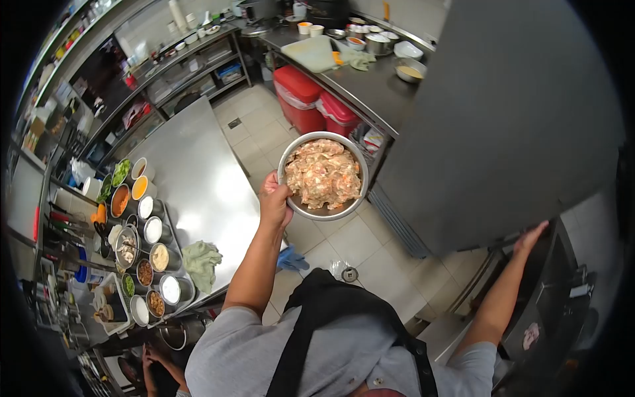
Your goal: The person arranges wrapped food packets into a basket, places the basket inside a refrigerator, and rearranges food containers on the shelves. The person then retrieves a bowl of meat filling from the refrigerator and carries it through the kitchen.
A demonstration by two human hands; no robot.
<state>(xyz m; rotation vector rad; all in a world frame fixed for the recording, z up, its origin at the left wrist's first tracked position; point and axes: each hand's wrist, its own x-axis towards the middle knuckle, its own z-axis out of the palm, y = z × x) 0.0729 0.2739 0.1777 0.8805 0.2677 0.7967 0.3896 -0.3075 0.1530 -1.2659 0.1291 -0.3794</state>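
Note:
A round metal bowl [283,157] full of chunky, pinkish-orange meat mixture [323,173] is held out in front of my chest. My left hand [274,200] grips its left rim, thumb over the edge. Far to the right, my right hand [531,237] reaches to the lower edge of a large grey door [489,132], its fingers stretched along that edge. Part of the right fingers is hard to make out against the dark edge.
A steel table [198,155] on the left bears containers of sauces and toppings and a green cloth [202,264]. Red bins [297,99] stand under the back counter [370,86]. A co-worker's hands [153,357] show at the lower left.

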